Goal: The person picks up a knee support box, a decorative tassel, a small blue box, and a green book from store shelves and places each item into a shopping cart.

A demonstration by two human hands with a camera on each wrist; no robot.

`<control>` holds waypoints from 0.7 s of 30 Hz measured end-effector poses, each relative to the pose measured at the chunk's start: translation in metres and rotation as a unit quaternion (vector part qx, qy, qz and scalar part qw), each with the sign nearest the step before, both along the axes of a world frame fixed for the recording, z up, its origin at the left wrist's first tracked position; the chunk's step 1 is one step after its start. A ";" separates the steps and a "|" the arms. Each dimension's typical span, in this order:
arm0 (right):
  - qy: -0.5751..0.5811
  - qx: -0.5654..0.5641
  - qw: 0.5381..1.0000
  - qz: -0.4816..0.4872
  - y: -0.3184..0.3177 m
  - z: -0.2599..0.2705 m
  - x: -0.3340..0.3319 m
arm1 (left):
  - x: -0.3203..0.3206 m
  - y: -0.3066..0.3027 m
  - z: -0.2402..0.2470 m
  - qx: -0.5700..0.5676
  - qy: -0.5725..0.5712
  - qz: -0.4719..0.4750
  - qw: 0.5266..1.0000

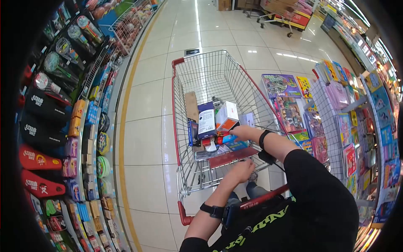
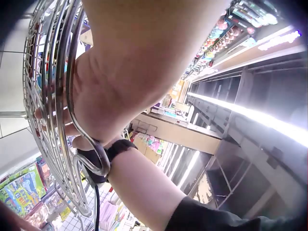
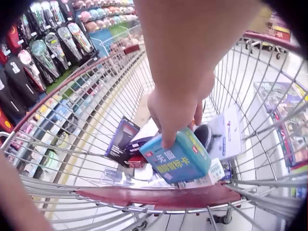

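Observation:
My right hand reaches down into the shopping cart and grips a light-blue box with printed characters, thumb across its near face. The box is tilted over other goods. Around it lie a dark purple box, a white box with an orange end, a long brown box and a black round item in clear packaging. My left hand is behind the cart's red flap, its fingers partly hidden by wire bars in the left wrist view.
Shelves with rackets and boxed goods line the left side. On the right stands a wire rack with colorful books. The cart's red handle runs in front of my body. Another cart stands farther off.

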State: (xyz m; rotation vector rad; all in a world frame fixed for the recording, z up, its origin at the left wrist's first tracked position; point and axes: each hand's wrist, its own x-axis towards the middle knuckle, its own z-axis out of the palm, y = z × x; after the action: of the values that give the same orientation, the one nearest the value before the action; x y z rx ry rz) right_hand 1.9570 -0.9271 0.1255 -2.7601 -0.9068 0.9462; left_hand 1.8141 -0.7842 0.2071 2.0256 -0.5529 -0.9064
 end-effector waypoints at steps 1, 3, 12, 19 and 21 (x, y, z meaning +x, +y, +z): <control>0.003 -0.001 1.000 0.005 -0.001 -0.011 -0.002 | -0.003 0.001 -0.002 0.002 0.006 0.005 1.000; -0.022 0.066 0.996 -0.064 -0.006 -0.033 -0.006 | -0.009 0.002 -0.006 -0.006 0.010 0.011 1.000; -0.033 0.114 0.957 -0.266 -0.063 0.020 0.015 | -0.009 0.013 -0.003 -0.032 0.016 -0.035 0.999; -0.150 0.243 0.853 -0.436 -0.125 0.134 -0.075 | 0.005 0.020 -0.002 -0.034 -0.033 -0.073 0.996; -0.216 0.207 0.835 -0.462 -0.169 0.105 -0.108 | 0.009 0.023 -0.007 -0.044 -0.028 -0.080 0.995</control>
State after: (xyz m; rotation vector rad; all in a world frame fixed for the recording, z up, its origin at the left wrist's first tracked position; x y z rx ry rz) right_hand 1.8485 -1.0958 0.2310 -2.5147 0.2558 -0.0469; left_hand 1.8234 -0.7616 0.1999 1.9535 -0.7824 -0.9065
